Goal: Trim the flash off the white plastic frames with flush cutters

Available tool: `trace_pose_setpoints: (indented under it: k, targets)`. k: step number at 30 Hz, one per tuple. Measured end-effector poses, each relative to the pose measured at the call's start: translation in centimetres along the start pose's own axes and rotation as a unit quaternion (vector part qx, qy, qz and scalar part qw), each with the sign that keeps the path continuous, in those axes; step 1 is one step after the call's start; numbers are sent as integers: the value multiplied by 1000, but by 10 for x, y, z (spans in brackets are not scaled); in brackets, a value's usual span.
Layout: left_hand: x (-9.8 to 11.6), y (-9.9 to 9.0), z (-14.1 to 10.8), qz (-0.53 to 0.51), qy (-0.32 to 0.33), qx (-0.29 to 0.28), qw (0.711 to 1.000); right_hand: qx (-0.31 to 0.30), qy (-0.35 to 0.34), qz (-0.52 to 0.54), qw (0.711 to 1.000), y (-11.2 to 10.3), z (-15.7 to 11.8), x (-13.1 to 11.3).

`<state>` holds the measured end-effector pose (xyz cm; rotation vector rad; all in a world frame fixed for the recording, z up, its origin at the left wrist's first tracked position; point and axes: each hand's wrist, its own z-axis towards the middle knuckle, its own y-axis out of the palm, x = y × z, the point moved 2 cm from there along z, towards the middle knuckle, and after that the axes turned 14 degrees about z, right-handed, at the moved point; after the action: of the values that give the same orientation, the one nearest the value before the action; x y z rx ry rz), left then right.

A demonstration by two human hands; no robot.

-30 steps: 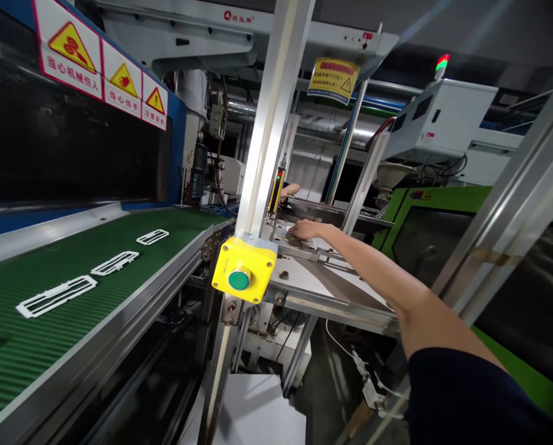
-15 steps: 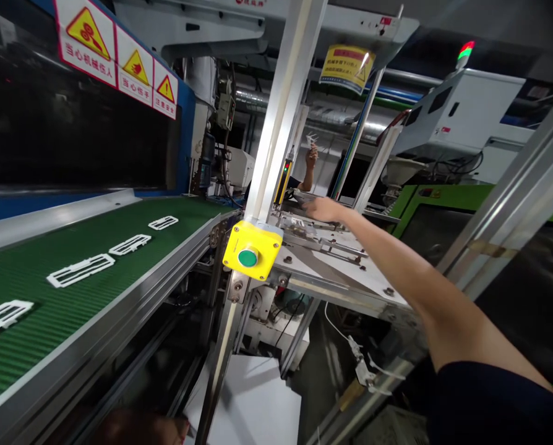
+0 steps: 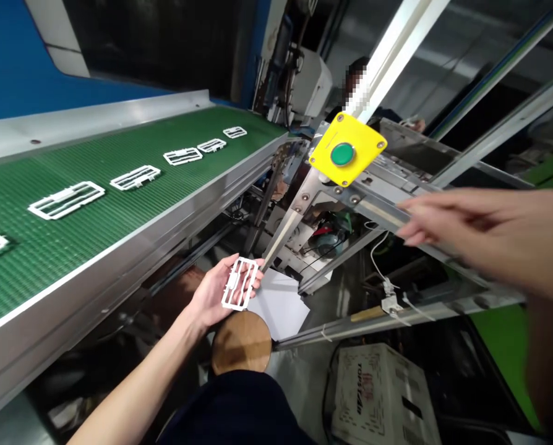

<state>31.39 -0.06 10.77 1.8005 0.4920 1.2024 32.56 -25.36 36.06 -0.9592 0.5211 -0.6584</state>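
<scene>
My left hand (image 3: 216,290) holds a white slotted plastic frame (image 3: 240,283), with its fingers behind the part and palm turned up. It is below the conveyor's metal side, above a round wooden stool top (image 3: 242,342). My right hand (image 3: 437,219) is at the right, in front of the metal frame of the work table and apart from it. Its fingers are bent and smeared by motion, and no held thing shows. Several similar white frames (image 3: 67,199) lie spaced along the green conveyor belt (image 3: 165,185).
A yellow box with a green button (image 3: 346,151) is mounted on a metal post (image 3: 304,194). White sheets (image 3: 276,303) lie low behind my left hand. A pale crate (image 3: 381,395) stands at lower right. A co-worker's hand (image 3: 415,125) shows beyond the table.
The view has turned downward. My right hand has drawn back from over the table, nearer to me. My left hand has come into view with a white plastic frame.
</scene>
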Motion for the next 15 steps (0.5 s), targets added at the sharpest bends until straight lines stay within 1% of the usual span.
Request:
trace_pose_setpoints:
  k: [4, 5, 7, 9, 11, 13, 15]
  targets:
    - [-5, 18, 0, 19, 2, -27, 999, -107, -44, 83, 990, 55, -7, -22]
    - [-6, 22, 0, 21, 1, -29, 999, -114, -60, 97, 987, 68, -9, -27]
    - [-8, 30, 1, 21, 6, -14, 1000, -102, -116, 114, 981, 89, -16, -40]
    - [-9, 37, 5, 12, 28, 27, 999, -90, -204, 89, 971, 107, -25, -55]
    - [-11, 44, 10, 2, 20, 64, 998, -108, -290, 24, 951, 122, -33, -66]
    - [-16, 53, 15, 8, -16, 64, 998, -134, -341, -40, 930, 130, -36, -70]
    - [-22, 61, 20, 29, -44, 46, 998, -146, -361, -83, 917, 130, -35, -68]
